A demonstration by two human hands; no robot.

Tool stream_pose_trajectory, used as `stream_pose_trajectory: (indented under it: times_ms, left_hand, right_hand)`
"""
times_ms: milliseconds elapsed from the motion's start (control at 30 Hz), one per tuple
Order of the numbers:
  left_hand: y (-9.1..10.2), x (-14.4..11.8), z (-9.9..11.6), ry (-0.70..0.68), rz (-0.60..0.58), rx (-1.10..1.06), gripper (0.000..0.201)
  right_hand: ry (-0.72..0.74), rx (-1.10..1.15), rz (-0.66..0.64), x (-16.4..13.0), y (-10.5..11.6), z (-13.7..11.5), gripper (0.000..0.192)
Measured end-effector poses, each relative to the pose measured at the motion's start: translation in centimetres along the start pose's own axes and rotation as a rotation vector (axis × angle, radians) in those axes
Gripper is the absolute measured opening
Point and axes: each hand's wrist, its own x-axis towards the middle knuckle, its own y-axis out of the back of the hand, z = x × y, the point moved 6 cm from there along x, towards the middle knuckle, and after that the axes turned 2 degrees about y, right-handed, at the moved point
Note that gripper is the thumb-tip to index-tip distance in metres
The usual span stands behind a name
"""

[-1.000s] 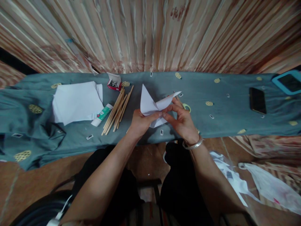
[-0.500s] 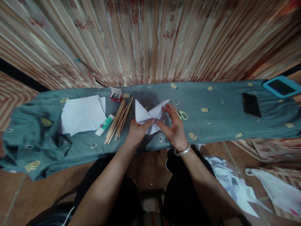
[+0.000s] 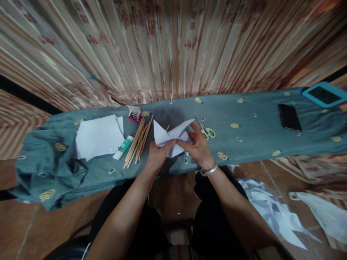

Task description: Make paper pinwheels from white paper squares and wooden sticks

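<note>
White folded paper (image 3: 165, 136) — pinched by both hands — points its flaps away, upward.

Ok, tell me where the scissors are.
In the head view, the scissors lie on the grey cloth, just right of the right hand and the folded paper.

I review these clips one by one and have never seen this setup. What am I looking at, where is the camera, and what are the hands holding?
There is no machine here: a person wears a camera on the head, looking down at their own bare arms. The left hand and right hand together pinch a folded white paper over a table under a grey-green cloth. On the cloth lie a paper stack, a glue tube, wooden sticks, a small red box, scissors, a phone and a blue-cased tablet.
</note>
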Motion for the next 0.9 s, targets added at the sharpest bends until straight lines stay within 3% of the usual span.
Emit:
stream_pose_trajectory:
  times_ms: [267, 467, 900]
  left_hand:
    - [0.3, 0.1, -0.4, -0.025, 0.035, 0.010, 0.039]
    - [0.5, 0.4, -0.9, 0.005, 0.043, 0.050, 0.035]
    - [0.7, 0.6, -1.1, 0.007, 0.065, 0.056, 0.035]
  right_hand:
    - [-0.025, -0.033, -0.001, 0.3, -0.1, 0.4, 0.079]
    - [-0.062, -0.020, -0.080, 0.8, -0.1, 1.1, 0.079]
    - [-0.057, -0.029, -0.036, 0.8, -0.5, 0.8, 0.062]
